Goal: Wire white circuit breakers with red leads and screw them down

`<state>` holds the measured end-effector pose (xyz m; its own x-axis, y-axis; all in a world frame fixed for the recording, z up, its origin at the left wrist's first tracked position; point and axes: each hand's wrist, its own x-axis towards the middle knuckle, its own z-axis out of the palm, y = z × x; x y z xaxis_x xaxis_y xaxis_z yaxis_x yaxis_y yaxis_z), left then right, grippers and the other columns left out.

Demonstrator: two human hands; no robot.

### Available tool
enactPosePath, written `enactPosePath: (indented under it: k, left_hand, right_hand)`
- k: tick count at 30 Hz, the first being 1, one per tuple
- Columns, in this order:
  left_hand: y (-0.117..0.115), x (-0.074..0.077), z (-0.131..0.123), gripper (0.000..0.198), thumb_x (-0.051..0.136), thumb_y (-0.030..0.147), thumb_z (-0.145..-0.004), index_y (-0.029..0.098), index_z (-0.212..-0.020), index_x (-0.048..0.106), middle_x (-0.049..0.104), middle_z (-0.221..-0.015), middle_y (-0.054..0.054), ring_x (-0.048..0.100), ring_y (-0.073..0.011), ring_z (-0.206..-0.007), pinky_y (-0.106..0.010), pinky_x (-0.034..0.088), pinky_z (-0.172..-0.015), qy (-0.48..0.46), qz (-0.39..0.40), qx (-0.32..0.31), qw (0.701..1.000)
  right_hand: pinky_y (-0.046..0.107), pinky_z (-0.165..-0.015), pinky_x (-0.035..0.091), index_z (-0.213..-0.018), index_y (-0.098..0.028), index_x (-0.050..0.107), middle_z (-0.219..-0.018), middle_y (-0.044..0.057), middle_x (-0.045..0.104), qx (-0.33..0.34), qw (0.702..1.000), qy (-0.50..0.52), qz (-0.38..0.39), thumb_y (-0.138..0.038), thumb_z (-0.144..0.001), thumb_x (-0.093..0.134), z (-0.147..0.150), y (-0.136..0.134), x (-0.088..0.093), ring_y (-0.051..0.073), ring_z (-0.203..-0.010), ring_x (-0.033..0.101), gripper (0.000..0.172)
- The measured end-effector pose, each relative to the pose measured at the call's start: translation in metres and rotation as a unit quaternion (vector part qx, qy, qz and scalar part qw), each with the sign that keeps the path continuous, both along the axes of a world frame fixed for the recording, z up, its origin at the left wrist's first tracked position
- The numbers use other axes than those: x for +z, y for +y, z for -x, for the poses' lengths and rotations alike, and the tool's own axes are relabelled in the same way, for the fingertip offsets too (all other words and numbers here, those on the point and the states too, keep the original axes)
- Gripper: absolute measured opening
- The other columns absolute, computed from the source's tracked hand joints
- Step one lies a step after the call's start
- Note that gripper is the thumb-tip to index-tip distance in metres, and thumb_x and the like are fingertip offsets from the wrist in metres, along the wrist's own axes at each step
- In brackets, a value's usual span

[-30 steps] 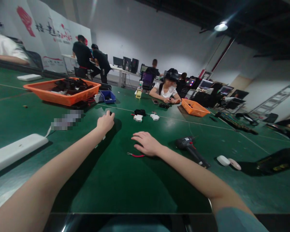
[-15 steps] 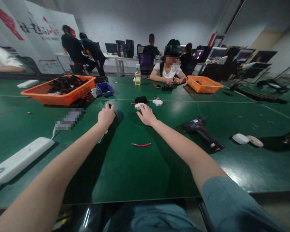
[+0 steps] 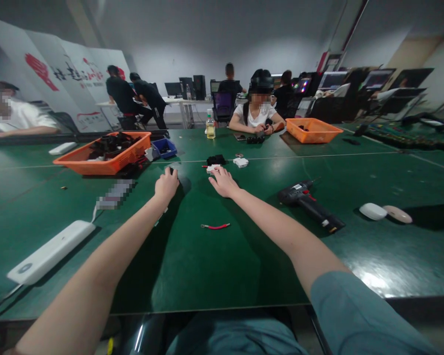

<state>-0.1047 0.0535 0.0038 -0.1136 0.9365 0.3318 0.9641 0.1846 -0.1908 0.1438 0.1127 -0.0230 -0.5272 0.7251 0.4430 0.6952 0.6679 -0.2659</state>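
My left hand (image 3: 166, 182) is closed just above the green tabletop, left of the middle. A small black piece (image 3: 171, 170) shows at its fingertips, too small to name. My right hand (image 3: 224, 183) lies with fingers stretched and apart, its fingertips touching a small white plastic part (image 3: 211, 169). Behind that part sits a black part (image 3: 216, 159), and a second white part (image 3: 240, 161) is just to the right. Nearer to me lies a short red cable (image 3: 216, 227) with a metal ring lug. Part of a small pale item (image 3: 162, 215) shows beside my left forearm.
A cordless drill (image 3: 311, 203) lies right of my right arm. On the left are an orange basket (image 3: 68, 161) of black parts, a blue bin (image 3: 165, 154) and a white power strip (image 3: 55, 251). Across the table, a person (image 3: 257, 116) sits near another orange basket (image 3: 314, 138).
The camera view has tilted up and turned a little left, so the scene sits lower. Both hands keep about the same places on the table; the seated person's hands have moved slightly.
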Motion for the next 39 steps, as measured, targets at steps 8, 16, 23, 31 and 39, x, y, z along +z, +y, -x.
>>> enactPosePath:
  k: [8, 16, 23, 31, 39]
  left_hand:
    - [0.001, 0.001, 0.000, 0.045, 0.039, 0.036, -0.097, 0.020, -0.139, 0.045, 0.038, -0.147, -0.021, 0.063, -0.0303, -0.104, -0.040, 0.056, -0.076, -0.001, -0.001, -0.004, 1.000]
    - [-0.001, 0.002, 0.000, 0.046, 0.037, 0.034, -0.097, 0.018, -0.139, 0.046, 0.040, -0.145, -0.022, 0.063, -0.0307, -0.103, -0.040, 0.056, -0.072, 0.008, -0.003, -0.012, 1.000]
    - [-0.003, 0.003, 0.002, 0.045, 0.035, 0.030, -0.096, 0.017, -0.137, 0.049, 0.040, -0.144, -0.024, 0.063, -0.0316, -0.102, -0.043, 0.056, -0.072, -0.019, -0.008, -0.020, 1.000]
    - [-0.005, 0.001, 0.005, 0.046, 0.034, 0.031, -0.097, 0.015, -0.137, 0.049, 0.042, -0.143, -0.026, 0.062, -0.0329, -0.104, -0.043, 0.054, -0.075, -0.039, -0.016, -0.028, 0.999]
    - [0.001, -0.007, 0.008, 0.046, 0.034, 0.031, -0.097, 0.015, -0.137, 0.049, 0.043, -0.143, -0.025, 0.062, -0.0336, -0.102, -0.042, 0.055, -0.073, -0.031, -0.031, -0.029, 0.999]
  right_hand:
    - [0.052, -0.109, 0.032, -0.141, -0.015, 0.046, -0.151, 0.019, 0.040, -0.050, 0.997, -0.037, 0.039, -0.049, -0.099, 0.041, 0.002, 0.012, -0.008, 0.034, -0.137, 0.036, 0.054]
    - [0.049, -0.104, 0.037, -0.129, -0.012, 0.057, -0.134, 0.019, 0.057, -0.060, 0.997, -0.055, 0.009, -0.044, -0.097, 0.046, -0.005, -0.003, 0.001, 0.033, -0.125, 0.046, 0.046]
    - [0.044, -0.099, 0.041, -0.118, -0.015, 0.065, -0.118, 0.016, 0.060, -0.018, 0.991, -0.121, -0.057, -0.025, -0.096, 0.045, -0.037, -0.061, 0.014, 0.029, -0.114, 0.051, 0.031]
    - [0.043, -0.093, 0.046, -0.126, -0.021, 0.063, -0.112, 0.015, 0.062, -0.002, 0.994, -0.109, -0.027, -0.017, -0.095, 0.043, -0.090, -0.166, 0.020, 0.027, -0.109, 0.054, 0.038]
    - [0.044, -0.095, 0.048, -0.118, -0.021, 0.064, -0.112, 0.010, 0.064, 0.145, 0.987, -0.005, -0.067, -0.008, -0.090, 0.049, -0.113, -0.203, 0.020, 0.024, -0.111, 0.057, 0.035]
